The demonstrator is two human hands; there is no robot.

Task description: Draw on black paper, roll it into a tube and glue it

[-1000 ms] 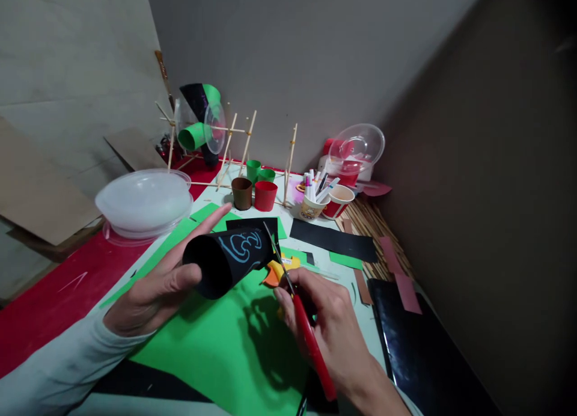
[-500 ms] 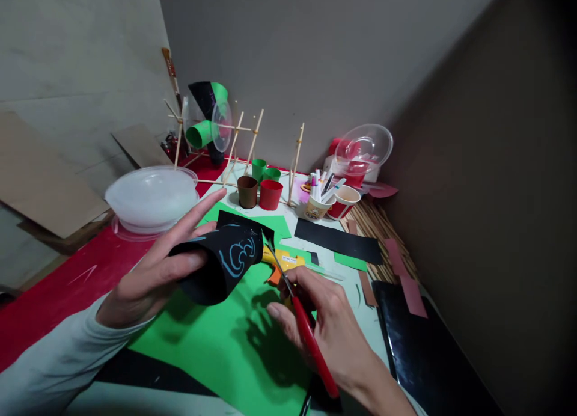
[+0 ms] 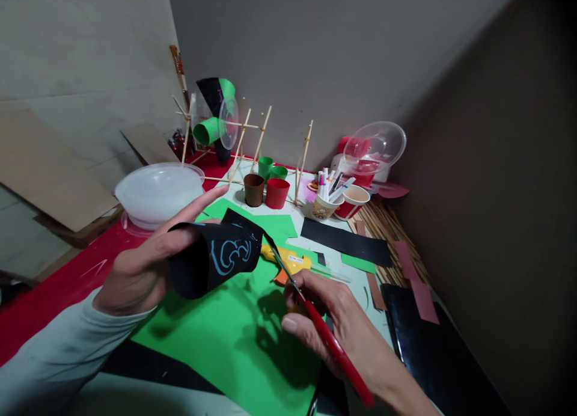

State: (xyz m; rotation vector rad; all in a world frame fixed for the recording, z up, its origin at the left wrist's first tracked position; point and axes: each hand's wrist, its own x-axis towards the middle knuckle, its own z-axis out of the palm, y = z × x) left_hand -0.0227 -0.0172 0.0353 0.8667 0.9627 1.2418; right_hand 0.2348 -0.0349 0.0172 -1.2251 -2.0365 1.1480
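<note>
My left hand (image 3: 146, 263) grips a black paper tube (image 3: 232, 253) with blue curly markings, its wide open end facing me. The index finger points out above the tube. My right hand (image 3: 331, 314) holds red-handled scissors (image 3: 336, 347), the handles seen edge-on. Their blades touch or lie very close to a black paper flap (image 3: 243, 219) at the tube's far end. Under the hands lies a green sheet (image 3: 211, 350). Behind the scissors a yellow glue gun (image 3: 293, 260) rests on its side.
Paper cups in brown (image 3: 254, 191), red (image 3: 277, 195) and green stand at the back beside a wooden stick frame (image 3: 304, 160). A marker cup (image 3: 325, 208) is at the right, a plastic bowl (image 3: 157, 190) at the left. A black paper strip (image 3: 347, 241) lies behind the glue gun.
The view has shifted slightly, so the background sits further right. The scissors' blades, parted before, look closer together at the black flap. The tube has turned a little in my left hand.
</note>
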